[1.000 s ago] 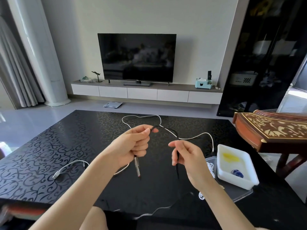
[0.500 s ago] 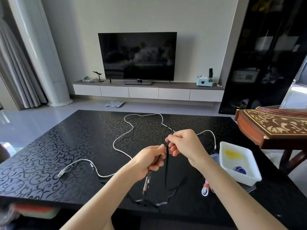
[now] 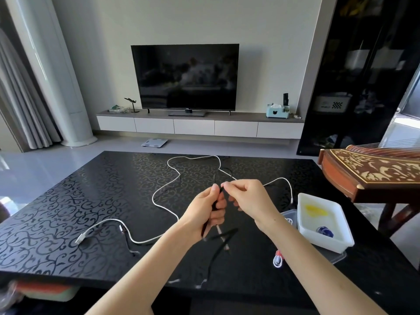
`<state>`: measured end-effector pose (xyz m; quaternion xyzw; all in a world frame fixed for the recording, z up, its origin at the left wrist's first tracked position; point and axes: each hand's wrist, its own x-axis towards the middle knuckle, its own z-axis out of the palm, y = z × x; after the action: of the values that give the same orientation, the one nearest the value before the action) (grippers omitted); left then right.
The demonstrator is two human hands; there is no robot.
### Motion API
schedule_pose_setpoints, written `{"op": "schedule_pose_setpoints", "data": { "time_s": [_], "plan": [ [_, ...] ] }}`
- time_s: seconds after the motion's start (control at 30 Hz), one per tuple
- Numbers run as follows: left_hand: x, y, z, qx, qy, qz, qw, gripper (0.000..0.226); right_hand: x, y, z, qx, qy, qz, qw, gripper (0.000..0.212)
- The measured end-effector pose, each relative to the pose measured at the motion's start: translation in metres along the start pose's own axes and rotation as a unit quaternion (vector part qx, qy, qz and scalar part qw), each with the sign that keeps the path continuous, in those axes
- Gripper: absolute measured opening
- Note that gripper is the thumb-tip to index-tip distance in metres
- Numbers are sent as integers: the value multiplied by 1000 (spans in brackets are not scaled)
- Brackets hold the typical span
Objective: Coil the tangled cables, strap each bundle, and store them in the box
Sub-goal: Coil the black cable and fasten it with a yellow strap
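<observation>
Evidently the black cable (image 3: 221,190) was the one being coiled. The left hand (image 3: 205,214) had its fingers curled round it above the middle of the table (image 3: 68,201). The right hand (image 3: 250,198) pinched the top of the strand between thumb and forefinger, and loose ends dangled below the left fist.

To my eye, doing this well meant keeping each turn the same size. The right hand would need to feed slack without twisting, and the left to hold the gathered loops firmly until a strap went on.

The white cable (image 3: 163,187) sprawled from the far edge across the middle towards the left side, not yet coiled. By the right edge stood the white box (image 3: 300,212), and a small white bundle (image 3: 279,260) lay nearer the front edge. Beyond the table were a dark television (image 3: 185,76) on a low cabinet (image 3: 193,127) and, off to the right, a carved wooden instrument (image 3: 372,171).
</observation>
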<state>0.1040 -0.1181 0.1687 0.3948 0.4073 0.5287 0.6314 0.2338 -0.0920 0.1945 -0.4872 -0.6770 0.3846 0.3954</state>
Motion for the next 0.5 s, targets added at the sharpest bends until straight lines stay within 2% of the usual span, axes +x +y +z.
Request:
{"op": "schedule_pose_setpoints", "data": {
  "time_s": [0.07, 0.17, 0.23, 0.3, 0.37, 0.5],
  "plan": [
    [5, 4, -2, -44, 28, 22, 998, 39, -9, 11, 5, 33, -32, 20, 999, 29],
    [12, 13, -6, -98, 64, 62, 991, 41, -27, 33, 14, 81, -114, 43, 989, 40],
    [17, 19, -7, -157, 73, 78, 982, 41, -37, 43, 18, 165, -187, 72, 966, 55],
    [19, 23, -8, -190, 90, 89, 974, 39, -46, 50, 22, 275, -243, 97, 925, 63],
    [21, 28, -8, -187, 115, 95, 971, 38, -52, 52, 23, 346, -280, 102, 889, 64],
    [23, 42, -16, -197, 143, 110, 964, 38, -54, 57, 14, 398, -305, 76, 862, 51]
  ]
}}
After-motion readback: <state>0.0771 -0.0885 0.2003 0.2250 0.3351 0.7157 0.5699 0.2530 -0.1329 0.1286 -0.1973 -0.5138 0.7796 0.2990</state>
